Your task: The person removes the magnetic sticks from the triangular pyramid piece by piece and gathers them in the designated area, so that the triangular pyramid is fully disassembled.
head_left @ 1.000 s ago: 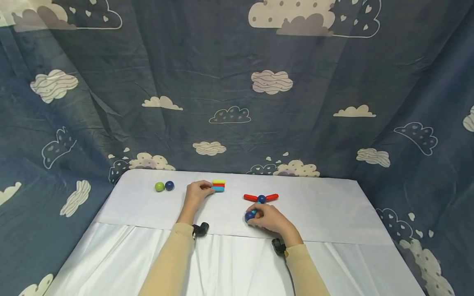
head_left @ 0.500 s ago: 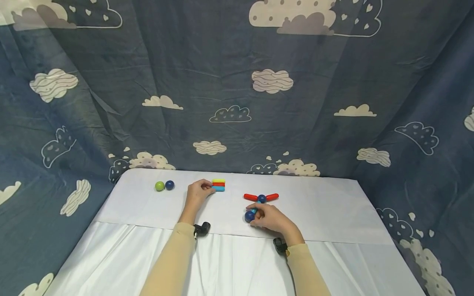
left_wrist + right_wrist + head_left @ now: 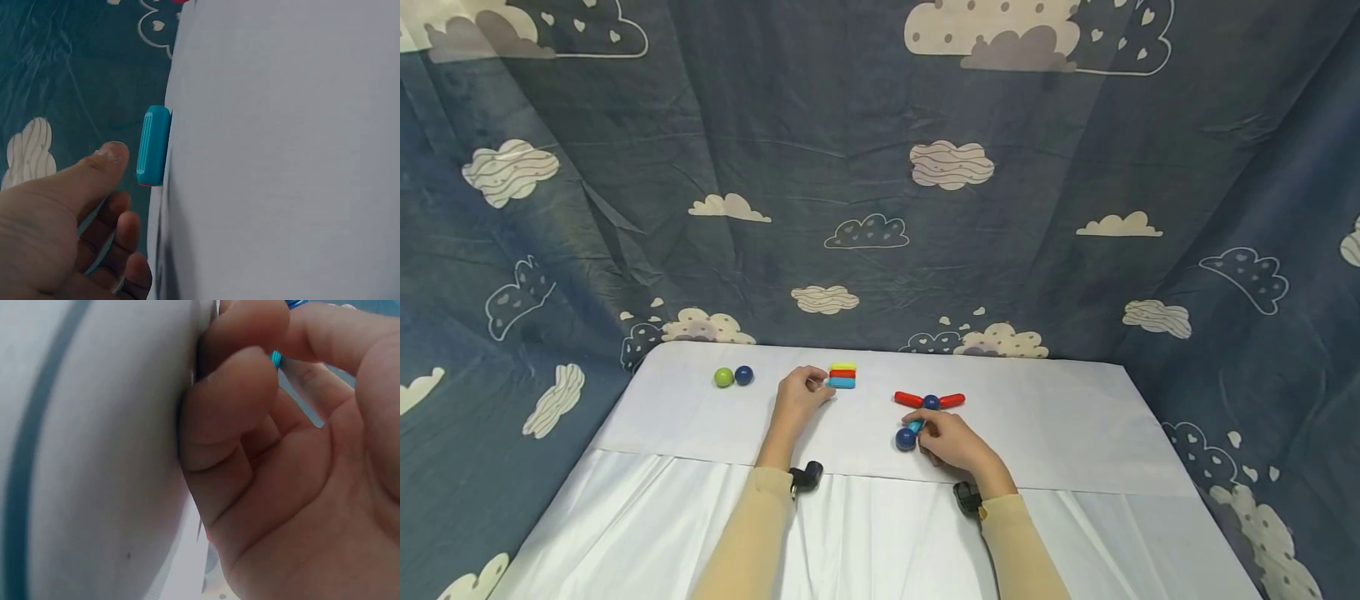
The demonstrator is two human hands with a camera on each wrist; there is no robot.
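Observation:
My right hand (image 3: pixel 922 426) pinches a short light-blue stick (image 3: pixel 914 426) whose near end joins a dark blue ball (image 3: pixel 906 439) on the white table (image 3: pixel 1060 417). In the right wrist view a sliver of the light-blue stick (image 3: pixel 275 359) shows between the curled fingers of my right hand (image 3: pixel 269 344). Just beyond lie two red sticks joined by a blue ball (image 3: pixel 930 402). My left hand (image 3: pixel 820 389) rests relaxed beside a stack of yellow, red and blue sticks (image 3: pixel 842 377). In the left wrist view my left hand (image 3: pixel 115 187) has its thumb close to the blue stick (image 3: pixel 153 154), with a small gap.
A green ball (image 3: pixel 723 377) and a dark blue ball (image 3: pixel 743 375) sit side by side at the table's far left. A dark blue cloud-print curtain (image 3: pixel 880 192) closes off the back and both sides. The white cloth hangs over the table's near edge.
My right hand has shifted slightly right, uncovering the near blue ball. My left hand has drawn back a little from the stick stack.

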